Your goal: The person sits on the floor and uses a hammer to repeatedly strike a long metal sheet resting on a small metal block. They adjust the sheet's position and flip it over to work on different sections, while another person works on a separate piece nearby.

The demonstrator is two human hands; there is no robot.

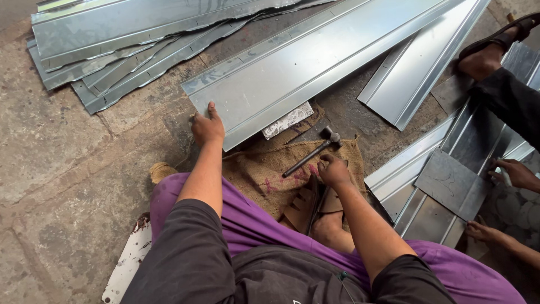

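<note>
head view looks down on a long folded strip of shiny galvanised sheet metal [315, 62] lying flat on the rough concrete floor [62, 169], its long axis running from the near end by the person's knee up and away to the right, out of frame. the left hand [207, 127] rests on that near corner with fingers curled and thumb raised, pressing the sheet down, seemingly to keep it from sliding. the right hand [333, 170] is loosely closed just beside the lower end of a dark steel hammer with a slim handle [311, 153]; whether it actually grips the handle cannot be told. the hammer lies on a brown burlap sack [264, 169] spread on the floor, head pointing up and right toward the sheet, handle slanting down toward the person. a worn brown sandal [306, 205] sits near the right wrist. more bent metal strips [124, 50] are piled at upper left. at right, another person's hands [514, 171] hold a flat grey metal piece [450, 183] over ribbed sheets
</note>
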